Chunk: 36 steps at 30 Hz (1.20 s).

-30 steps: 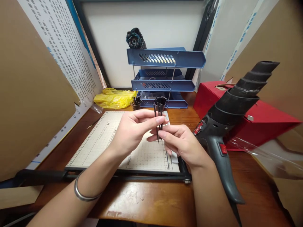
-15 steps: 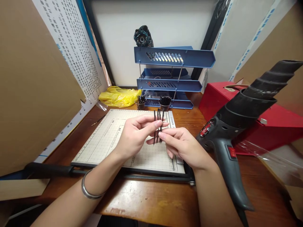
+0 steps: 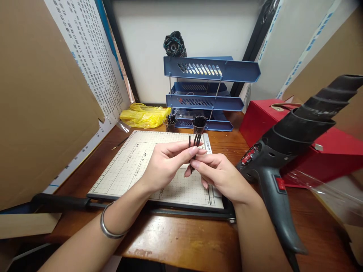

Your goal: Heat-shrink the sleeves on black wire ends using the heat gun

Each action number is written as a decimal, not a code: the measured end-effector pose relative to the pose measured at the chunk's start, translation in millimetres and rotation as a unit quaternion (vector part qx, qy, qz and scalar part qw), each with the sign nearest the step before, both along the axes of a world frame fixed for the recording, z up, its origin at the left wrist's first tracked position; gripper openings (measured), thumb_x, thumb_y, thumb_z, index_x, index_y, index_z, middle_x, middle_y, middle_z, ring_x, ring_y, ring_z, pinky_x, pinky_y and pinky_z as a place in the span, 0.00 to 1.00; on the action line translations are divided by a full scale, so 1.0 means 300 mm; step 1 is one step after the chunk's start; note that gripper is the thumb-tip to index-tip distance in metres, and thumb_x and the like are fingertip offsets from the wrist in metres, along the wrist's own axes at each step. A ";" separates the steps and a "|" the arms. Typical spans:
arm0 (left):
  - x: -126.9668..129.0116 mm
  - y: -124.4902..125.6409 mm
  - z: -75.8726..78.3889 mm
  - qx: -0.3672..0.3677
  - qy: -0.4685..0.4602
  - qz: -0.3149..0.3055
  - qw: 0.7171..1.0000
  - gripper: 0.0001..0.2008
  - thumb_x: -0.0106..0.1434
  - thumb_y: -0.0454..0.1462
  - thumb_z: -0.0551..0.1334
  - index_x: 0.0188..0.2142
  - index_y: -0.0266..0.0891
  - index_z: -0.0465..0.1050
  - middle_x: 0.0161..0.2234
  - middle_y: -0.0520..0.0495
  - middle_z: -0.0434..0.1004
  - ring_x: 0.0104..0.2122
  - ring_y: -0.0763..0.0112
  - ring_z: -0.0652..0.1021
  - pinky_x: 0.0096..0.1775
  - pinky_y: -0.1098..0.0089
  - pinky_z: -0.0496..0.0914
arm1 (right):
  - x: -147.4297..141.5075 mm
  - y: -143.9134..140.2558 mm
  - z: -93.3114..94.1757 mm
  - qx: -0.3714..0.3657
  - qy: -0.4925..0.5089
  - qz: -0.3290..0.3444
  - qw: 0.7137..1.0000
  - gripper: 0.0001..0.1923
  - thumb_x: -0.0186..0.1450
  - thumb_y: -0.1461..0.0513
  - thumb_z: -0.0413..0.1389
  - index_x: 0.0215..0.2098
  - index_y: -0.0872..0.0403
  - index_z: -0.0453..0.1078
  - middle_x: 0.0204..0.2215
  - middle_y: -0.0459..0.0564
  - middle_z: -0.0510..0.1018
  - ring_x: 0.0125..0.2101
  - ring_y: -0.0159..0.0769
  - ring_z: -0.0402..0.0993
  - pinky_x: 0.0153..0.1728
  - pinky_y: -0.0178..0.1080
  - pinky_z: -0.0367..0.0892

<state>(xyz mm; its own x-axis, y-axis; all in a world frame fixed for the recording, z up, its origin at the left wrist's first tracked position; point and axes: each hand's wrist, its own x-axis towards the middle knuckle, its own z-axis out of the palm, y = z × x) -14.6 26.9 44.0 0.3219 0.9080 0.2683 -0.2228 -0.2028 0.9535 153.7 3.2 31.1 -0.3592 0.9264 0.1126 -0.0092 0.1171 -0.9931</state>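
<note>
Several short, thin black sticks (image 3: 197, 140), which look like pieces of black wire or tubing, stand roughly upright between my two hands. My left hand (image 3: 167, 162) pinches them between thumb and fingertips, and one stick is set a little apart on the left. My right hand (image 3: 217, 173) is closed in a pinch on the same sticks, lower and to the right, its fingertips touching those of the left. Fingers hide the sticks' middle. Both hands are above the cream gridded board of a paper cutter (image 3: 119, 173).
Behind the board stand two small cups of black sticks (image 3: 170, 126) (image 3: 199, 124). A yellow plastic bag (image 3: 144, 116) lies to their left, blue stacked trays (image 3: 210, 70) behind. A heat gun (image 3: 272, 170) and red box (image 3: 300, 162) occupy the right. The cutter's black handle (image 3: 62, 201) extends left.
The black sticks were spread apart and are now bunched closer and tilted. My fingertips have drawn nearer together. The whole view has shifted slightly.
</note>
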 end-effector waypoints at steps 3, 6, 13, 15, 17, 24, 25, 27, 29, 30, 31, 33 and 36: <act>0.001 -0.001 0.005 -0.009 -0.010 -0.008 1.000 0.11 0.59 0.43 0.73 0.41 0.43 0.86 0.34 0.47 0.87 0.19 0.74 0.76 0.25 0.70 0.75 | 0.000 -0.001 0.001 -0.009 0.002 0.003 1.000 0.19 0.67 0.50 0.60 0.27 0.54 0.79 0.28 0.47 0.80 0.17 0.23 0.61 0.18 0.30 0.60; 0.003 -0.001 0.007 -0.013 -0.012 -0.001 1.000 0.12 0.59 0.44 0.73 0.41 0.42 0.86 0.32 0.48 0.86 0.20 0.73 0.77 0.25 0.70 0.76 | 0.000 -0.002 -0.003 -0.013 0.005 0.003 1.000 0.20 0.67 0.50 0.60 0.26 0.55 0.78 0.28 0.46 0.79 0.17 0.23 0.61 0.18 0.31 0.59; 0.002 0.001 0.001 -0.005 -0.003 -0.002 1.000 0.15 0.62 0.46 0.71 0.44 0.43 0.85 0.29 0.50 0.84 0.18 0.76 0.76 0.23 0.74 0.72 | -0.007 -0.002 -0.001 -0.021 0.024 0.018 0.999 0.18 0.67 0.50 0.60 0.28 0.54 0.80 0.26 0.47 0.78 0.18 0.24 0.62 0.18 0.31 0.60; 0.001 0.001 0.002 -0.004 0.004 -0.001 1.000 0.15 0.63 0.46 0.71 0.45 0.43 0.85 0.30 0.50 0.84 0.18 0.77 0.75 0.23 0.74 0.71 | -0.010 -0.002 0.000 -0.021 0.030 0.026 0.999 0.17 0.67 0.51 0.60 0.30 0.54 0.82 0.29 0.49 0.81 0.19 0.25 0.63 0.18 0.30 0.60; 0.001 0.001 0.003 -0.010 0.012 0.006 1.000 0.16 0.63 0.47 0.70 0.47 0.43 0.84 0.32 0.48 0.85 0.22 0.75 0.77 0.26 0.74 0.72 | -0.011 -0.001 -0.003 -0.021 0.043 0.022 0.999 0.16 0.68 0.52 0.60 0.32 0.54 0.83 0.31 0.50 0.83 0.18 0.23 0.61 0.17 0.29 0.61; -0.014 0.025 -0.016 -0.043 -0.006 0.018 0.999 0.10 0.60 0.43 0.74 0.39 0.41 0.85 0.39 0.46 0.86 0.36 0.70 0.82 0.38 0.73 0.77 | -0.008 0.011 -0.021 -0.036 0.092 -0.004 0.995 0.14 0.67 0.52 0.62 0.36 0.53 0.83 0.29 0.47 0.83 0.14 0.17 0.51 0.18 0.28 0.64; -0.018 0.031 -0.019 -0.045 -0.005 0.014 0.999 0.09 0.60 0.43 0.74 0.37 0.41 0.86 0.37 0.47 0.86 0.35 0.71 0.82 0.38 0.73 0.77 | -0.009 0.012 -0.022 -0.040 0.100 -0.004 0.994 0.13 0.67 0.52 0.62 0.38 0.53 0.82 0.29 0.47 0.83 0.14 0.17 0.51 0.18 0.27 0.64; -0.022 0.039 -0.022 -0.048 0.001 -0.002 0.999 0.08 0.60 0.42 0.74 0.36 0.41 0.86 0.34 0.49 0.85 0.32 0.75 0.80 0.38 0.74 0.75 | -0.010 0.013 -0.023 -0.047 0.112 -0.002 0.993 0.13 0.68 0.52 0.61 0.38 0.53 0.82 0.25 0.44 0.80 0.13 0.17 0.49 0.17 0.27 0.64; -0.023 0.041 -0.023 -0.051 0.008 -0.017 0.999 0.07 0.59 0.42 0.74 0.35 0.41 0.86 0.31 0.50 0.84 0.29 0.76 0.79 0.38 0.74 0.75 | -0.012 0.013 -0.023 -0.042 0.113 0.001 0.993 0.15 0.68 0.52 0.61 0.34 0.53 0.82 0.20 0.41 0.75 0.13 0.18 0.47 0.17 0.27 0.64; -0.022 0.040 -0.022 -0.052 0.012 -0.022 0.998 0.07 0.59 0.41 0.75 0.35 0.41 0.86 0.31 0.50 0.84 0.29 0.77 0.78 0.37 0.74 0.74 | -0.012 0.012 -0.022 -0.038 0.108 0.001 0.993 0.15 0.68 0.52 0.61 0.33 0.54 0.82 0.18 0.40 0.73 0.13 0.18 0.47 0.17 0.27 0.64; -0.021 0.038 -0.022 -0.052 0.014 -0.024 0.998 0.07 0.59 0.41 0.75 0.35 0.41 0.86 0.31 0.50 0.84 0.28 0.77 0.78 0.37 0.73 0.74 | -0.013 0.012 -0.022 -0.033 0.101 -0.001 0.994 0.16 0.68 0.52 0.61 0.31 0.54 0.81 0.18 0.40 0.72 0.13 0.19 0.47 0.17 0.27 0.64; -0.019 0.034 -0.022 -0.054 0.014 -0.027 0.998 0.07 0.59 0.41 0.75 0.36 0.41 0.86 0.31 0.50 0.83 0.27 0.77 0.77 0.36 0.72 0.73 | -0.015 0.013 -0.024 -0.028 0.093 -0.004 0.995 0.16 0.68 0.52 0.61 0.31 0.55 0.81 0.20 0.41 0.74 0.13 0.18 0.48 0.17 0.27 0.64; -0.019 0.035 -0.025 -0.050 0.011 -0.040 0.998 0.08 0.61 0.42 0.73 0.37 0.41 0.86 0.29 0.50 0.81 0.26 0.76 0.76 0.36 0.71 0.72 | -0.015 0.016 -0.030 -0.036 0.096 -0.001 0.995 0.16 0.68 0.52 0.60 0.33 0.55 0.81 0.22 0.42 0.76 0.14 0.18 0.51 0.17 0.27 0.64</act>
